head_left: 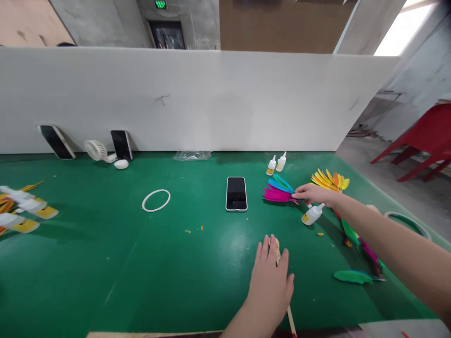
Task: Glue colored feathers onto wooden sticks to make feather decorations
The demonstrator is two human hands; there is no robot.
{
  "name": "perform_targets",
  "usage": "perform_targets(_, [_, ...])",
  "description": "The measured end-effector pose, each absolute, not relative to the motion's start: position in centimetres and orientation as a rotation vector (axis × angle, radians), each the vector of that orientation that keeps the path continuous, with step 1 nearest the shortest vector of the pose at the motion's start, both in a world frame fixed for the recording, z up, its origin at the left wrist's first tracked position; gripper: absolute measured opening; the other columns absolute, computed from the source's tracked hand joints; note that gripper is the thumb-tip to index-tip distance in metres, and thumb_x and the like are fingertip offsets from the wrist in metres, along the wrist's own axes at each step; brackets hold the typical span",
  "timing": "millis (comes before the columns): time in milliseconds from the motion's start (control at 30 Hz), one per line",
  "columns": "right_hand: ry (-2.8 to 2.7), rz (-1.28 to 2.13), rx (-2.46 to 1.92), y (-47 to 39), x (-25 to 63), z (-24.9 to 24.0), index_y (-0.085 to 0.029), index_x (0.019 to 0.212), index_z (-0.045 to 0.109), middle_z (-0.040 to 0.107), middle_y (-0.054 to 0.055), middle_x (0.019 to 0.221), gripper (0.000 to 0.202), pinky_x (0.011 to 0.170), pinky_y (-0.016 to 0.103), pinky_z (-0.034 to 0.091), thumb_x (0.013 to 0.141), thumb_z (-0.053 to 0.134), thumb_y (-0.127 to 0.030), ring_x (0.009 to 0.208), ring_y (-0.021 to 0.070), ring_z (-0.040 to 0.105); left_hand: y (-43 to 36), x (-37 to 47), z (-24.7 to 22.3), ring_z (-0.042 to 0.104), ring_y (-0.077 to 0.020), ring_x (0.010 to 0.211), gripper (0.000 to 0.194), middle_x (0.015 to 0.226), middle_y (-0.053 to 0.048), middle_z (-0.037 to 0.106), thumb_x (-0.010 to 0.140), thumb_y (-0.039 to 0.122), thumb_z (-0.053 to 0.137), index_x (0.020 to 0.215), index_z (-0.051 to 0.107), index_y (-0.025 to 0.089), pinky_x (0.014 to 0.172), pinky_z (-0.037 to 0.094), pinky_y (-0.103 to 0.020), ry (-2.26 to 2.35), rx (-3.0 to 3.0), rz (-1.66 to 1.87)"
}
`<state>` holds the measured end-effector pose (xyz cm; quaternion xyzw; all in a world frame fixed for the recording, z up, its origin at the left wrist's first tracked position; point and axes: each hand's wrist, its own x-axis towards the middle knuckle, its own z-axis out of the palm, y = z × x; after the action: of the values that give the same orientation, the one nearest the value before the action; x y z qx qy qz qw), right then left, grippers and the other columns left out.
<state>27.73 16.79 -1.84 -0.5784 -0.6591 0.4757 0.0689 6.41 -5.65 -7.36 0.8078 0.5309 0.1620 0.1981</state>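
My right hand (310,193) reaches across the table on the right, its fingertips pinched on the quill end of a bundle of pink and blue-green feathers (278,191). Just below that hand a white glue bottle (313,214) leans over the green surface. My left hand (271,277) lies palm down near the front edge, fingers spread, over a thin wooden stick (291,321). A pale piece (277,249) shows between its fingers. A black-screened phone (236,194) lies flat at the middle of the table.
Yellow feathers (330,180), two upright glue bottles (276,164) and loose green feathers (354,277) are on the right. White rings (156,200) (408,224) lie on both sides. Several glue bottles (28,209) are at far left. A white partition (169,101) closes the back.
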Motion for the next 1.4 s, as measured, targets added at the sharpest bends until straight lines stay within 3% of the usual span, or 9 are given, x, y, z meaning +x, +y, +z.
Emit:
perform_targets(267, [-1.950,1.380,-1.790,17.4,27.6,-2.9,-0.018,0.072,0.054,0.058,0.001,0.065,0.029,0.055,0.024,0.048,0.062,0.069,-0.041,0.058,0.0122,0.056,-5.6,6.3,-6.9,0.014,-0.0337,0.135,0.049,0.147,-0.019,0.021,0.088,0.038,0.036,0.132,0.042,0.017,0.107,0.023,-0.052,1.469,2.248,0.415])
perform_targets(367, [-1.942,1.367,-1.806,17.2,27.4,-2.8,-0.017,0.063,0.054,0.055,0.001,0.054,0.026,0.048,0.022,0.044,0.063,0.068,-0.039,0.052,0.0117,0.053,-5.5,6.2,-6.9,0.014,-0.0338,0.135,0.049,0.147,-0.018,0.022,0.088,0.038,0.035,0.132,0.043,0.017,0.107,0.023,-0.052,1.468,2.251,0.413])
perform_targets(533, [-1.894,1.376,-1.801,16.3,26.9,-2.3,-0.018,0.049,0.048,0.047,0.000,0.042,0.038,0.041,0.022,0.038,0.065,0.065,-0.049,0.042,0.0091,0.045,-5.5,6.3,-7.3,0.014,-0.0329,0.135,0.048,0.147,-0.017,0.023,0.088,0.038,0.035,0.132,0.042,0.018,0.107,0.024,-0.052,1.467,2.263,0.451])
perform_targets(733, [-1.801,1.511,-1.703,16.6,27.2,-3.1,-0.016,0.070,0.057,0.061,0.000,0.062,0.029,0.049,0.020,0.045,0.064,0.069,-0.042,0.054,0.0092,0.054,-5.6,6.2,-7.4,0.016,-0.0336,0.135,0.048,0.147,-0.017,0.023,0.088,0.038,0.038,0.131,0.043,0.018,0.106,0.025,-0.053,1.465,2.259,0.451])
perform_targets(900, [-1.689,1.548,-1.688,17.2,27.4,-3.9,-0.020,0.093,0.055,0.064,0.000,0.069,0.036,0.066,0.028,0.053,0.064,0.071,-0.033,0.066,0.0138,0.062,-5.6,6.1,-7.2,0.016,-0.0343,0.135,0.048,0.147,-0.017,0.023,0.088,0.038,0.038,0.131,0.043,0.017,0.105,0.027,-0.055,1.448,2.257,0.469])
perform_targets(1233, [-1.723,1.367,-1.796,16.9,27.2,-2.3,-0.018,0.078,0.060,0.062,0.003,0.075,0.036,0.060,0.025,0.051,0.066,0.065,-0.051,0.069,0.0142,0.059,-5.5,6.1,-7.1,0.015,-0.0339,0.135,0.048,0.147,-0.017,0.022,0.088,0.039,0.037,0.131,0.043,0.018,0.107,0.025,-0.053,1.453,2.242,0.440])
perform_targets(1400, [-1.728,1.291,-1.863,17.1,27.5,-2.4,-0.018,0.082,0.062,0.060,0.003,0.076,0.030,0.063,0.025,0.050,0.065,0.067,-0.042,0.074,0.0140,0.056,-5.6,6.1,-7.2,0.015,-0.0339,0.135,0.048,0.147,-0.017,0.021,0.088,0.038,0.037,0.132,0.042,0.018,0.106,0.025,-0.054,1.442,2.243,0.434])
